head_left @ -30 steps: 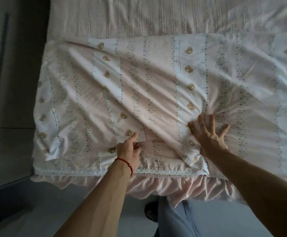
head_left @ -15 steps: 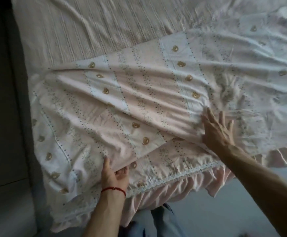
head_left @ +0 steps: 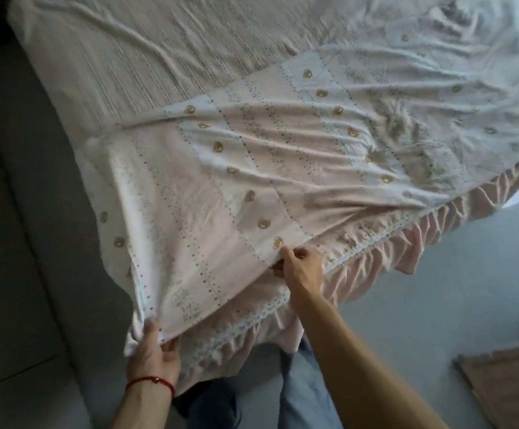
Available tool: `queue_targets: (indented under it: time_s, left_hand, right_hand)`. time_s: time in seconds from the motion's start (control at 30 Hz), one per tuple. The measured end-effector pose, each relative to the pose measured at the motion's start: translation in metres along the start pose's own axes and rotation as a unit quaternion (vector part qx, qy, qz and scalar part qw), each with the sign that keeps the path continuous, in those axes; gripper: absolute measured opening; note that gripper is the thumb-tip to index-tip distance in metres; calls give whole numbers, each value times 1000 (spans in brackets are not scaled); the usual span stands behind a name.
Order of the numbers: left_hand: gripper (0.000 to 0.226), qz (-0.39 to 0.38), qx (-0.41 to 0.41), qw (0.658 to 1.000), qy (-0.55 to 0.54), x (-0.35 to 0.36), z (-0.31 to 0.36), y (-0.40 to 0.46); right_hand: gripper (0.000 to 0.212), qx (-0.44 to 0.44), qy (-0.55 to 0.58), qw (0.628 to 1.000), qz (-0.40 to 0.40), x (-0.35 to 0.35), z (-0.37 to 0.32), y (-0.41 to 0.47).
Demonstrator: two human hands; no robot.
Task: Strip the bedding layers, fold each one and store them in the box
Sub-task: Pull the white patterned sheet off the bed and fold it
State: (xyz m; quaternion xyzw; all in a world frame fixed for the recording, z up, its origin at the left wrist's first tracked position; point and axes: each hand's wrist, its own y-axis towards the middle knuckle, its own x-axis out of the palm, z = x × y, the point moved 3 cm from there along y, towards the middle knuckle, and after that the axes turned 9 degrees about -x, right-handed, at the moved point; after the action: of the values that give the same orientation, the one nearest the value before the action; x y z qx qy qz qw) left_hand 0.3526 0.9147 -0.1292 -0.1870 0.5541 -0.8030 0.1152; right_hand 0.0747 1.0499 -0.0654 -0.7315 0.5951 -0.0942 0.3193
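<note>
A pale pink patterned sheet (head_left: pixel 227 187) with small bear prints lies folded over on the bed, its ruffled pink edge (head_left: pixel 360 274) hanging off the near side. My left hand (head_left: pixel 154 351), with a red string at the wrist, grips the sheet's folded corner at the bed's near left. My right hand (head_left: pixel 298 267) pinches the same folded edge further right, near a bear print. A striped under-layer (head_left: pixel 159 57) covers the far half of the mattress. A brown cardboard box (head_left: pixel 506 379) shows at the lower right corner.
A dark grey wall or panel (head_left: pixel 19 243) runs along the left of the bed. Grey floor (head_left: pixel 437 289) lies to the right of the bed. My legs in blue trousers (head_left: pixel 304 397) stand against the bed's edge.
My left hand slid down and left to the folded corner and took hold of it. My right hand left the sheet's top, where it lay flat, and now pinches the fold's edge.
</note>
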Motion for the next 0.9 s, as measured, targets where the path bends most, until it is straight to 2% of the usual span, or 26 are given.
queue_targets:
  time_s: [0.07, 0.13, 0.2, 0.3, 0.4, 0.5, 0.63, 0.7, 0.8, 0.9]
  left_hand:
    - [63, -17, -48, 999, 0, -27, 16, 3]
    - [47, -24, -40, 998, 45, -24, 41, -20]
    - [44, -21, -38, 996, 80, -29, 53, -27]
    - [17, -45, -56, 994, 83, -38, 63, -26]
    - [21, -36, -69, 995, 65, -43, 65, -29]
    - [17, -46, -67, 996, 44, -63, 57, -38]
    - [33, -3, -92, 994, 55, -100, 46, -41]
    - [28, 14, -120, 989, 83, -111, 41, -36]
    - [19, 69, -153, 975, 145, -130, 44, -21]
    - [13, 121, -111, 960, 228, -137, 61, -7]
  right_hand:
    - [21, 10, 9, 1000, 14, 4, 21, -32]
    - [19, 27, 42, 998, 50, 6, 43, -52]
    - [18, 44, 67, 995, 64, 6, 62, -59]
    - [20, 44, 101, 993, 40, 10, 73, -64]
    - [24, 61, 156, 986, -13, 18, 71, -68]
    - [21, 76, 161, 983, -51, 29, 70, -79]
    - [17, 52, 130, 990, 8, 31, 89, -92]
    - [15, 50, 122, 991, 29, 29, 101, -98]
    - [16, 67, 106, 992, 8, 36, 116, -112]
    - [22, 87, 100, 991, 1, 53, 129, -131]
